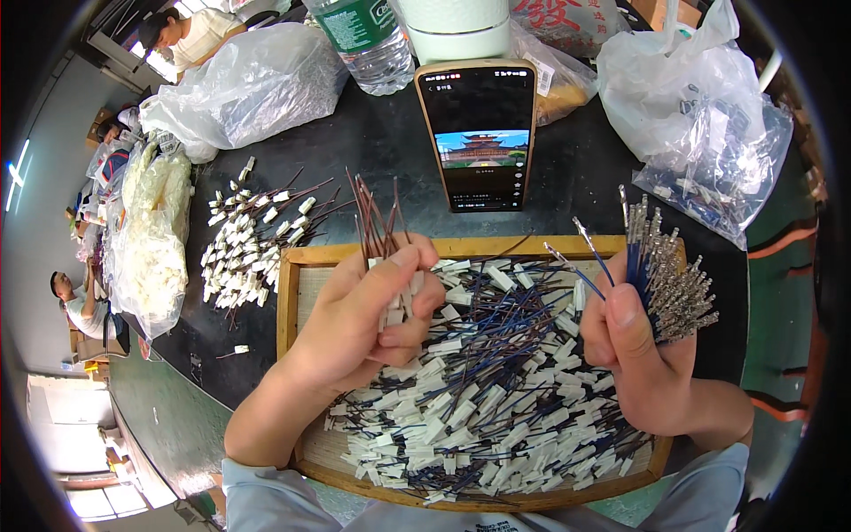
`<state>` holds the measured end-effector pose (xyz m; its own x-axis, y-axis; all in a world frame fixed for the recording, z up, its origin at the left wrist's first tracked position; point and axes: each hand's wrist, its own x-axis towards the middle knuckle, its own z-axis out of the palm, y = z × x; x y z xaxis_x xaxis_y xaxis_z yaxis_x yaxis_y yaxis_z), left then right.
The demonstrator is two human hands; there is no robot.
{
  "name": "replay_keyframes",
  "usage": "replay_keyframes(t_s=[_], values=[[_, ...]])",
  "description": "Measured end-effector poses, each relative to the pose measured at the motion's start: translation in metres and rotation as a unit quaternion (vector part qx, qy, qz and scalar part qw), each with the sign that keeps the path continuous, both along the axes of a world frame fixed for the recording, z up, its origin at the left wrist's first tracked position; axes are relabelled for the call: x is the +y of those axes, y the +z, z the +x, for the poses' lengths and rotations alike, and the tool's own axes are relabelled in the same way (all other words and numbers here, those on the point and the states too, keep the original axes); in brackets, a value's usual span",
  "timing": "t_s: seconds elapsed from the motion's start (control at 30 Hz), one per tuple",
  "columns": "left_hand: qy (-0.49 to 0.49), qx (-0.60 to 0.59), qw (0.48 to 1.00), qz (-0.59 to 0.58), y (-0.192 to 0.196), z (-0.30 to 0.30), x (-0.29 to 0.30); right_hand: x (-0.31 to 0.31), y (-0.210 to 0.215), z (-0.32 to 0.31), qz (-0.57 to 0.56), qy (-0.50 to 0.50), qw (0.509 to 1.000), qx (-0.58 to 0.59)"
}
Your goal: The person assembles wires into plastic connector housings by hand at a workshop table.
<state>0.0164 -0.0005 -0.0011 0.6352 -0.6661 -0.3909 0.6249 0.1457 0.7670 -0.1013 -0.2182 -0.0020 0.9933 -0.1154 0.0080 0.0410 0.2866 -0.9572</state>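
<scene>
1. Left hand (359, 306), grasping: fingers curled and thumb pressed over a small bunch of thin brown wires (379, 232); wire ends fan upward above the fist; white plastic connectors (399, 306), small and block-shaped, show between the fingers; position, above the left part of the tray.

2. Right hand (643, 359), grasping: thumb laid along a thick bundle of dark blue wires (632, 266); their bare metal terminals (678, 288) are silvery, narrow and ridged, packed into a dense, bristling cluster; a few wires splay out separately on the left side; position, above the right edge of the tray.

3. Tray (288, 306): shallow, with a straight-edged frame of yellowish wood; inside lies a tangled heap (479, 399) of matte white connectors with brown and blue wires, pointing in many directions.

4. Table (381, 133): dark, smooth surface; a loose pile (244, 239) of similar white connectors with brown wires lies just beside the tray's left side; one single connector (235, 352) lies apart, nearer the table edge.

5. Beyond the tray: a phone (483, 133) stands upright, its glossy screen lit; behind it, a clear plastic bottle (363, 44) with a green label and a smooth white container (456, 31); crinkled, translucent bags (257, 84) lie to the left, another bag (660, 80) to the right.
</scene>
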Motion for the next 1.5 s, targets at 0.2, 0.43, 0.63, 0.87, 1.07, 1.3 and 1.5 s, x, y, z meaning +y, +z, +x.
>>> replay_keyframes(t_s=[0.2, 0.43, 0.63, 0.87, 1.07, 1.3, 1.5], values=[[-0.097, -0.164, 0.978, 0.081, 0.009, -0.011, -0.001, 0.006, 0.007, 0.001, -0.139, 0.071, 0.988, 0.015], [-0.138, -0.435, 0.876, 0.153, 0.011, -0.02, -0.003, 0.015, -0.008, 0.004, -0.235, 0.061, 0.962, -0.127], [-0.165, -0.492, 0.84, 0.158, 0.009, -0.026, -0.001, 0.014, 0.005, 0.004, -0.261, 0.07, 0.957, -0.11], [-0.186, -0.552, 0.8, 0.143, 0.008, -0.028, -0.001, 0.016, 0.0, 0.003, -0.24, 0.058, 0.963, -0.108], [-0.228, -0.455, 0.838, 0.198, 0.02, -0.029, -0.001, 0.017, -0.007, 0.003, -0.236, 0.047, 0.962, -0.127], [-0.218, -0.648, 0.699, 0.21, 0.015, -0.037, -0.006, 0.009, -0.001, 0.004, -0.28, 0.066, 0.942, -0.171], [-0.229, -0.649, 0.687, 0.234, 0.018, -0.044, -0.01, 0.0, -0.003, 0.008, -0.302, 0.145, 0.92, -0.206]])
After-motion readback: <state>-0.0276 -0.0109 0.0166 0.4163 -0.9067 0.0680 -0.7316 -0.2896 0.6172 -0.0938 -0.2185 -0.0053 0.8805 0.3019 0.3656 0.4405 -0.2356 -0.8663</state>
